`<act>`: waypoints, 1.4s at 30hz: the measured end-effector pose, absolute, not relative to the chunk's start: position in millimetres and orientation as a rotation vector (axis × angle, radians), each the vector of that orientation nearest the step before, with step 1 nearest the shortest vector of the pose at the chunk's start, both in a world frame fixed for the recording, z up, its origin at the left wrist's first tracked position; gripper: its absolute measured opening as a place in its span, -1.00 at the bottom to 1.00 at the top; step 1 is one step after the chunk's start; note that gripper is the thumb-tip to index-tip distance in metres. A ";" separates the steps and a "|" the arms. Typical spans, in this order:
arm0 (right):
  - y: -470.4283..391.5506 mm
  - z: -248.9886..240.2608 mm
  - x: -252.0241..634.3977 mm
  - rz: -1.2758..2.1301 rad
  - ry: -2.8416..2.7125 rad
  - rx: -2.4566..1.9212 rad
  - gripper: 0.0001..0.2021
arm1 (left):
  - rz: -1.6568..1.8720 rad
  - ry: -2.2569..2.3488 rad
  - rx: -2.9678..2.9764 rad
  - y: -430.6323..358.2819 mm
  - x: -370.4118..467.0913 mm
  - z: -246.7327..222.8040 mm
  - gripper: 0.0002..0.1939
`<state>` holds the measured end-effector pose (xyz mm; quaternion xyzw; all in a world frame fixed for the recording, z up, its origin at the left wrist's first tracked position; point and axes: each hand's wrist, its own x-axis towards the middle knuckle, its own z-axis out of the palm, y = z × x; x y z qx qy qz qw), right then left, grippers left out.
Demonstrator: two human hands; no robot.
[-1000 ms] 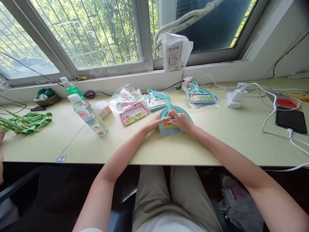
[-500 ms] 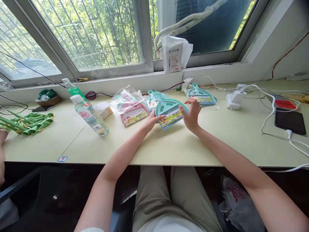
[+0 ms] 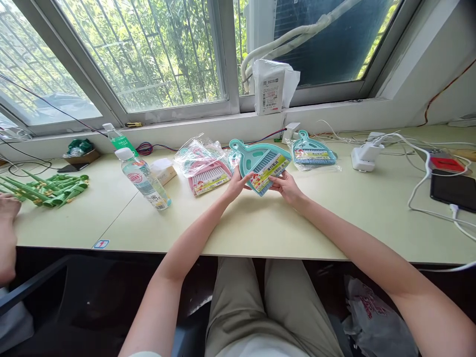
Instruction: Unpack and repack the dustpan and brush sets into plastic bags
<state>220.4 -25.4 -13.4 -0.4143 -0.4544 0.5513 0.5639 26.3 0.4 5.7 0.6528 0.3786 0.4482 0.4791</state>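
A teal dustpan and brush set point(image 3: 260, 161) with a yellow printed label is held tilted above the table, its handle to the upper left. My left hand point(image 3: 237, 186) is closed on its lower left edge. My right hand point(image 3: 288, 188) pinches the lower right edge near the bristles and label. Just left lies a pink dustpan and brush set point(image 3: 211, 177) beside crumpled clear plastic wrap point(image 3: 199, 151). To the right, another teal dustpan and brush set point(image 3: 313, 151) lies in clear plastic. Something teal behind the held set is mostly hidden.
Two plastic bottles point(image 3: 146, 179) and a tissue pack point(image 3: 163, 171) stand at left. Green plant-like stems point(image 3: 50, 188) lie farther left near another person's hand point(image 3: 8, 207). At right are a white charger point(image 3: 364, 157), cables and a black phone point(image 3: 454, 189). A windowsill runs behind.
The teal set has been turned so its label slants more steeply. My right hand has moved from its upper right side to its lower right edge and gripped it.
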 end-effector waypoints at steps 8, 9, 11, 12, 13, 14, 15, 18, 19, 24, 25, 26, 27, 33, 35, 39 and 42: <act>-25.3 -8.7 227.9 1.235 -1.094 -0.984 -0.50 | 1.390 1.871 2.122 27.4 -37.9 27.2 -0.51; -25.5 -9.3 227.4 1.241 -1.090 -0.985 -0.50 | 1.298 1.930 2.155 31.6 -46.8 25.6 -0.54; -25.6 -10.6 226.8 1.256 -1.077 -0.977 -0.51 | 1.087 1.993 2.189 38.7 -59.9 19.8 -0.58; -25.6 -11.0 226.7 1.261 -1.069 -0.974 -0.51 | 0.999 2.011 2.204 41.4 -63.5 16.8 -0.60; -25.6 -11.3 226.7 1.261 -1.063 -0.974 -0.51 | 0.933 2.024 2.223 43.4 -65.2 14.4 -0.61; -25.6 -11.3 226.9 1.260 -1.062 -0.975 -0.52 | 0.891 2.033 2.245 44.6 -65.1 12.9 -0.63; -25.7 -11.2 227.0 1.258 -1.061 -0.979 -0.53 | 0.872 2.036 2.263 45.1 -63.4 12.5 -0.64; -26.0 -10.5 227.2 1.269 -1.051 -0.986 -0.55 | 0.841 2.018 2.268 42.9 -53.5 15.8 -0.60; -26.2 -10.4 227.1 1.277 -1.044 -0.986 -0.55 | 0.827 2.014 2.267 41.4 -49.9 17.2 -0.61; -26.5 -12.9 226.2 1.305 -1.059 -1.011 -0.58 | 0.747 2.125 2.388 34.4 -40.5 18.5 -0.61; -26.1 -14.0 226.2 1.310 -1.070 -1.015 -0.59 | 0.694 2.157 2.403 33.9 -40.5 18.2 -0.61; -25.5 -15.3 226.2 1.316 -1.078 -1.018 -0.59 | 0.637 2.187 2.405 33.8 -40.8 18.0 -0.63; -24.8 -16.6 226.2 1.323 -1.083 -1.019 -0.60 | 0.593 2.216 2.397 33.9 -41.3 17.7 -0.63; -21.2 -21.1 226.1 1.335 -1.076 -1.006 -0.61 | 0.704 2.339 2.458 38.1 -46.3 12.2 -0.51; -21.2 -20.9 226.0 1.332 -1.069 -1.006 -0.62 | 0.627 2.314 2.439 39.7 -48.5 10.5 -0.59; -21.7 -19.4 226.1 1.328 -1.062 -1.010 -0.63 | 0.702 2.279 2.415 40.9 -49.3 10.4 -0.68; -22.3 -18.0 226.4 1.329 -1.060 -1.008 -0.63 | 0.980 2.204 2.386 38.3 -44.1 12.7 -0.70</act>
